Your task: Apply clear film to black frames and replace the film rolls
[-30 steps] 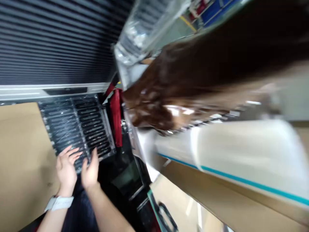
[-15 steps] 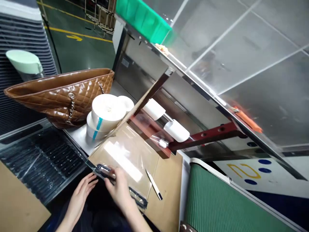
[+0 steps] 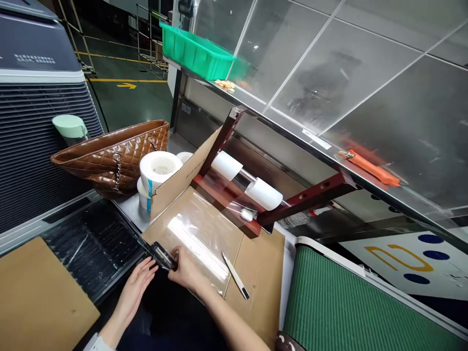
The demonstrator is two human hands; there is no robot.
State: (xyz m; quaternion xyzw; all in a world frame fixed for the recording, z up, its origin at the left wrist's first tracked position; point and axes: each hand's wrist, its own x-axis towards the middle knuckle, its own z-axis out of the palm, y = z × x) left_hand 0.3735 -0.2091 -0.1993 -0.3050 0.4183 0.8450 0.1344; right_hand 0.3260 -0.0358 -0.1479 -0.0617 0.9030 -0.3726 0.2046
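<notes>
Near the left corner of the cardboard sheet (image 3: 261, 287), at its near edge, sits a dark glossy part (image 3: 163, 255), gripped at one end between the thumb and fingers of the right hand (image 3: 188, 270). The left hand (image 3: 134, 291) is loosely spread, fingertips beside the part's other end; I cannot tell whether they touch. Clear film (image 3: 215, 229) lies on the sheet, a white pen-like tool (image 3: 235, 274) along its right side. The upright cardboard flap (image 3: 183, 178) bears faint print, unreadable. White characters on the grey machine (image 3: 34, 58) are too small to read; a white panel (image 3: 383, 278) shows yellow strokes and blue ovals. Half a second ago, a dark end showed right of the right hand; now it is gone from there, and the machine's lettering has come into view.
</notes>
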